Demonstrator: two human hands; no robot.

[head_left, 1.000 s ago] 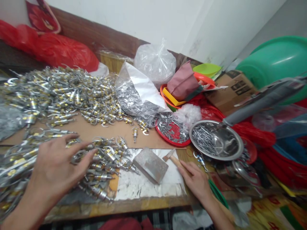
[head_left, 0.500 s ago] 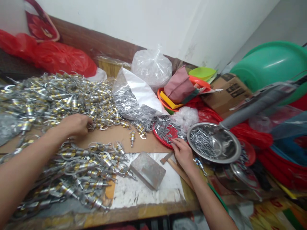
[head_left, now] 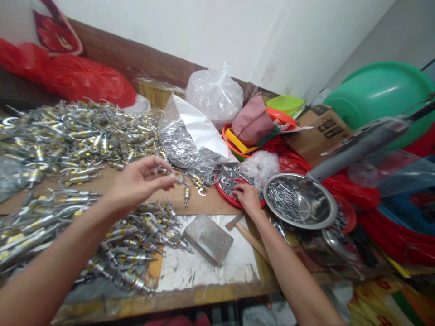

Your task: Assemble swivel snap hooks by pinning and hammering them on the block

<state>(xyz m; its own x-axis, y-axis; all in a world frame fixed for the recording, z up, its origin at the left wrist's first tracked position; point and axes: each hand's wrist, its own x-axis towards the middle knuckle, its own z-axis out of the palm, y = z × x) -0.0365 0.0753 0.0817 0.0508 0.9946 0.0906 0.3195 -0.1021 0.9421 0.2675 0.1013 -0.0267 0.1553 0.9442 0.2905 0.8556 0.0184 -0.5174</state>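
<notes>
My left hand (head_left: 144, 179) is raised over the cardboard (head_left: 112, 179), its fingers closed on a small metal fitting (head_left: 169, 173), which is blurred. The fingertips of my right hand (head_left: 247, 198) are pressed together in the red tray (head_left: 228, 198) among small grey metal pieces (head_left: 231, 174); what they pinch is too small to make out. A single metal fitting (head_left: 186, 194) lies on the cardboard between the hands. Nearer me are a metal block (head_left: 208, 239) on white paper (head_left: 183, 276) and a hammer (head_left: 249, 237) beside my right forearm.
A large heap of fittings (head_left: 84, 131) is at the left, with more in front. A steel bowl of pins (head_left: 287, 201) stands right of the tray, under a grey tool (head_left: 360, 147). Behind are a clear bag (head_left: 214, 93) and a cardboard box (head_left: 321, 133).
My left hand has moved right from the edge of the heap and lifted, now with a fitting in it. My right hand has shifted slightly left and up, further into the red tray.
</notes>
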